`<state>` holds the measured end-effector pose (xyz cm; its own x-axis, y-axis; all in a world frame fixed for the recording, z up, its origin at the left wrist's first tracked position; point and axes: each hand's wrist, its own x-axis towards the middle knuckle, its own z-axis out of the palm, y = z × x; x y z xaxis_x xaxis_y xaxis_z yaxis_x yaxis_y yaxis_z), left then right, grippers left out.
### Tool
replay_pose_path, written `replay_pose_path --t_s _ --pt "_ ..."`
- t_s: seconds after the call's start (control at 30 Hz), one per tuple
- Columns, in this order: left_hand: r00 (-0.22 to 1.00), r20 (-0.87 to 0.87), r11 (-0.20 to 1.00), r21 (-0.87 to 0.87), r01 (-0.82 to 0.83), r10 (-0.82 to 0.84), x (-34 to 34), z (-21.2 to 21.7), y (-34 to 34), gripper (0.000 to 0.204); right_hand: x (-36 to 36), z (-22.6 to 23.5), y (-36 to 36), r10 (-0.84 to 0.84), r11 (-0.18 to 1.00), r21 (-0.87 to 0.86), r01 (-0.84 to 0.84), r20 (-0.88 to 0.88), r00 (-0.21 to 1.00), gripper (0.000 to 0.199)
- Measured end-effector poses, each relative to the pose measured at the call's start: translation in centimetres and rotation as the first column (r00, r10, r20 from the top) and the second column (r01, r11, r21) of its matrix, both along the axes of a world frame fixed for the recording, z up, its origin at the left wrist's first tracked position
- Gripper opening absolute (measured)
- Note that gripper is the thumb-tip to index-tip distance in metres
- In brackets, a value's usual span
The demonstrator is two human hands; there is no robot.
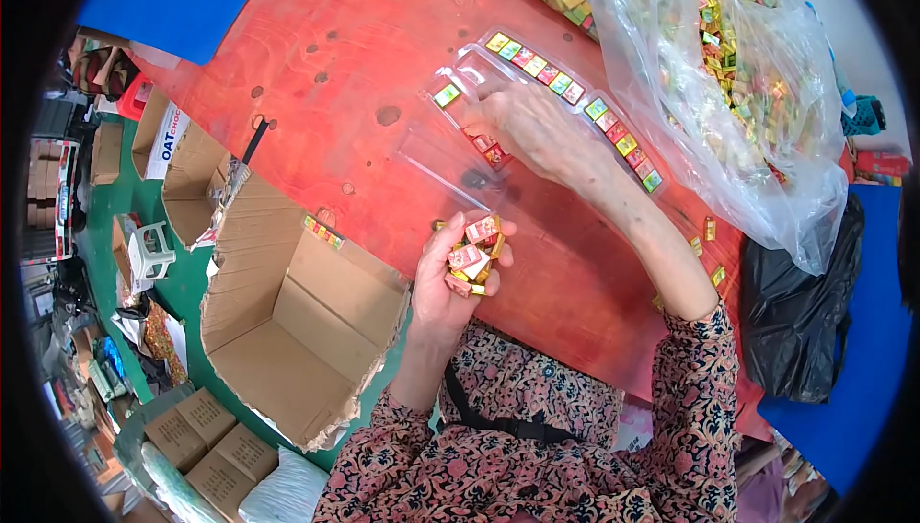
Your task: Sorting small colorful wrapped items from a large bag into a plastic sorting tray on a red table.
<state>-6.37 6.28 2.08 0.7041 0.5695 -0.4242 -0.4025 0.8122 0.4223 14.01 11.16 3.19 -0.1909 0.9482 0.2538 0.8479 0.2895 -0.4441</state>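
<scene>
My left hand (pixel 433 285) is cupped around several small wrapped pieces (pixel 467 256), mostly red and gold, held palm up near the table's front edge. My right hand (pixel 541 139) reaches over a clear plastic tray (pixel 426 161), its fingers closed together at the tray's near row. Whatever is between those fingertips is hidden. In that row a green piece (pixel 447 94) lies at the far left end, and red pieces (pixel 487 149) lie below my hand. Behind it, a long row of coloured pieces (pixel 535 66) continues to the right past my wrist.
A big clear plastic bag (pixel 661 111) full of small wrapped pieces covers the red table's (pixel 335 72) right side. Loose pieces (pixel 710 228) lie by my right forearm. An open cardboard box (pixel 278 322) stands at the left edge, and a black plastic bag (pixel 800 312) hangs at right.
</scene>
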Motion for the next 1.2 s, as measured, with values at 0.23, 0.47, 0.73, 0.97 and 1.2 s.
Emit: replay_pose_path --t_s 0.23,0.47,0.73,0.97,1.2 --pt "1.0 -0.023 1.0 0.004 -0.004 0.004 0.0 0.2 -0.1 0.034 -0.7 0.9 1.5 -0.064 0.992 -0.106 0.067 0.039 0.997 0.012" --pt "1.0 -0.017 1.0 0.009 -0.006 0.006 0.3 0.4 -0.1 0.034 -1.0 -0.3 3.6 -0.09 0.978 0.2 0.056 0.17 0.981 0.005" --pt "1.0 -0.008 1.0 0.028 -0.008 0.009 0.1 0.2 -0.1 0.034 0.1 -0.4 2.1 -0.03 0.999 -0.021 0.034 0.171 0.985 0.007" --pt "1.0 -0.008 1.0 0.014 -0.012 0.012 0.2 0.2 -0.1 0.034 1.1 0.5 -1.8 -0.039 0.999 0.007 0.038 0.06 0.997 0.025" --pt "1.0 -0.02 1.0 0.016 -0.022 0.022 0.2 0.1 0.0 0.034 -0.1 2.0 -3.1 -0.042 0.996 -0.07 0.05 0.117 0.992 0.016"
